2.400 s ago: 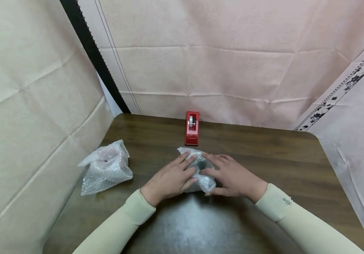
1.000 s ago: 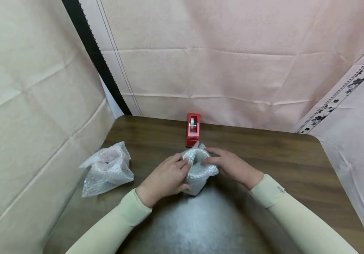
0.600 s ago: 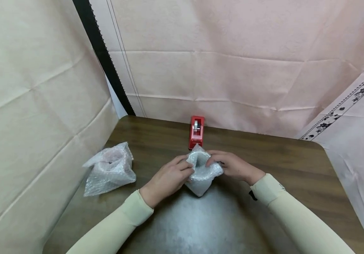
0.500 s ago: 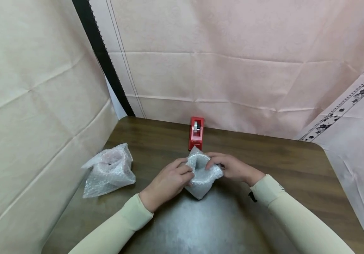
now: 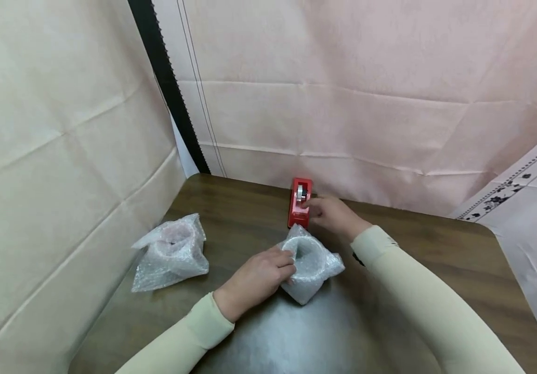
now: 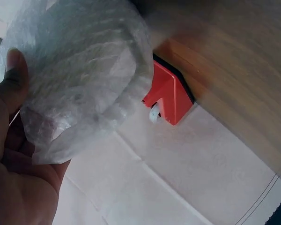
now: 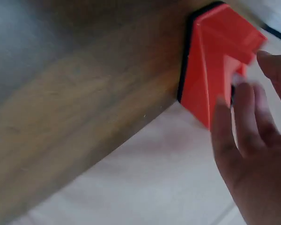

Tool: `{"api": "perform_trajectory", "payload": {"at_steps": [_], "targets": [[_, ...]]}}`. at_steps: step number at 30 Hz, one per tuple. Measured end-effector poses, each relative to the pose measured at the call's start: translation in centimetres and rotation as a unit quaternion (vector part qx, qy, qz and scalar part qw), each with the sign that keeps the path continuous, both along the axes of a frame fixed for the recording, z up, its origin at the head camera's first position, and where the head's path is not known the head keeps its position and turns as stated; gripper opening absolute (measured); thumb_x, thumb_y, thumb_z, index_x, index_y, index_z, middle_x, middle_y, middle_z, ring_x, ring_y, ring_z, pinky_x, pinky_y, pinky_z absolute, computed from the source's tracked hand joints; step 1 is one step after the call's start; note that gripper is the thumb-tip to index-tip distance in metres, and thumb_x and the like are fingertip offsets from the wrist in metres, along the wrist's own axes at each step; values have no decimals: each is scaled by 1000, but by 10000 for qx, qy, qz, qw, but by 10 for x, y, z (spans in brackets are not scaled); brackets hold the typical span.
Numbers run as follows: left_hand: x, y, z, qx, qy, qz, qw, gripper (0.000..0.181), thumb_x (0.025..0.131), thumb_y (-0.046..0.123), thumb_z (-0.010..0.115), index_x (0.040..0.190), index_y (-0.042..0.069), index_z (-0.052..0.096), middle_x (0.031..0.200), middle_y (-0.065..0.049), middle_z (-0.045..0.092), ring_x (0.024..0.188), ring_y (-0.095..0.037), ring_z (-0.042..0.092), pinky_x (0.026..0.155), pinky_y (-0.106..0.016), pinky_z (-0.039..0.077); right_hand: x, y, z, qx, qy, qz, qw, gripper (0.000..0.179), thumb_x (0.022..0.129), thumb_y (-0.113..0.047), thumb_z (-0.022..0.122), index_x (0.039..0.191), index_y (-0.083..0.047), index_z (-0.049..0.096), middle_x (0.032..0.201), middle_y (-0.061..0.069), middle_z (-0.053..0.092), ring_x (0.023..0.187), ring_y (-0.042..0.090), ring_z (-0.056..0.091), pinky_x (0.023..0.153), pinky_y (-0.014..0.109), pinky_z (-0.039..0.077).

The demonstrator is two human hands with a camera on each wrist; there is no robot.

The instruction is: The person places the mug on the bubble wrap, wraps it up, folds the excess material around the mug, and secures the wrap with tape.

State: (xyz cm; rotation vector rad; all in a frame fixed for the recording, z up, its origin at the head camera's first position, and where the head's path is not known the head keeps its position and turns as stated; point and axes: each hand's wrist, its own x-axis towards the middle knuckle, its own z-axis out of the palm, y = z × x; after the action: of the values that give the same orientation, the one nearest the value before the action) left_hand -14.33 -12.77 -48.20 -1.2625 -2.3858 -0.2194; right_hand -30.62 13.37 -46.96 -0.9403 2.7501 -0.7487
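Note:
In the head view my left hand (image 5: 259, 278) holds a round, hollow thing in bubble wrap (image 5: 310, 265), its round opening facing up. The left wrist view shows the thumb lying on the bubble wrap (image 6: 84, 93) and the fingers on its other side. What the wrap covers is hard to make out. My right hand (image 5: 336, 215) is over the red tape dispenser (image 5: 295, 214) at the far side of the table, fingers extended. In the right wrist view these fingers (image 7: 225, 136) overlap the dispenser (image 7: 201, 70) close to its tape roll, holding nothing.
Another bubble-wrapped bundle (image 5: 172, 254) lies on the left of the brown wooden table (image 5: 240, 208). Pale cloth (image 5: 366, 119) hangs behind the table's back edge, and more cloth (image 5: 62, 208) stands along its left side.
My right hand has let go of the wrap and moved away from me to the tape dispenser. The left hand stays on the wrapped thing, which was turned and opened at the top earlier.

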Motion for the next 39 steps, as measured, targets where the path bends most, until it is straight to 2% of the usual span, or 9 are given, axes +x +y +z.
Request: {"api": "perform_trajectory", "payload": {"at_steps": [3,6,11,18,25,29,33,36,39], "targets": [[5,3,-2,22,-87,-47,9999,13,98,16,91,110,16,86,118,2,85,130,-16,79,120,-39,60,-2,-12,-9,633,615,63,9961,50,93,-11,95,141,-12,79,134,15,74,112,30,75,104,52,66],[9,6,-3,-3,-156,-42,9999,12,98,16,90,109,17,86,118,4,85,132,-14,78,121,-38,59,-1,-17,-17,911,1062,51,9901,45,91,-21,98,132,-14,82,123,9,75,102,25,73,97,48,67],[11,4,-3,129,-350,0,9993,11,99,19,90,108,18,85,119,3,84,133,-14,77,122,-38,58,-3,-24,-21,799,1259,-40,9888,33,94,-24,96,123,-12,84,118,7,79,105,24,76,99,46,67],[9,0,-4,158,-221,44,9996,12,97,21,92,106,17,84,119,3,84,132,-14,78,121,-38,59,-1,-29,-25,379,1380,-216,9895,18,95,-18,94,109,-8,86,106,7,80,97,22,75,91,43,67],[7,-2,-3,177,-261,42,9995,13,96,22,92,106,18,85,119,3,84,131,-14,78,120,-37,59,4,-30,-25,289,995,-612,9927,25,99,-21,91,122,-11,87,109,6,88,93,20,80,88,46,68],[5,-2,-4,204,-276,53,9994,14,96,22,93,106,17,85,119,2,83,130,-14,78,119,-37,60,2,-31,-25,-59,321,-969,9948,27,100,-18,89,127,-13,87,116,8,89,105,24,83,93,47,68],[2,-3,-4,263,-278,25,9993,14,95,21,93,105,17,85,119,2,83,130,-15,79,119,-38,60,1,-32,-26,-521,-365,-1321,9892,25,101,-13,87,125,-12,88,124,10,87,115,26,82,98,46,68],[1,-4,-3,298,-274,17,9992,14,95,23,93,105,16,85,118,1,83,130,-15,79,119,-38,60,0,-34,-27,-739,-500,-1422,9858,28,99,-8,88,127,-12,88,127,12,86,115,27,81,98,47,69],[-1,-4,-3,302,-282,43,9991,15,95,25,93,106,17,85,119,1,83,130,-15,79,119,-38,60,-1,-36,-28,-871,-336,-1331,9867,32,98,-2,87,128,-12,87,129,13,85,116,28,81,99,49,69]]}}
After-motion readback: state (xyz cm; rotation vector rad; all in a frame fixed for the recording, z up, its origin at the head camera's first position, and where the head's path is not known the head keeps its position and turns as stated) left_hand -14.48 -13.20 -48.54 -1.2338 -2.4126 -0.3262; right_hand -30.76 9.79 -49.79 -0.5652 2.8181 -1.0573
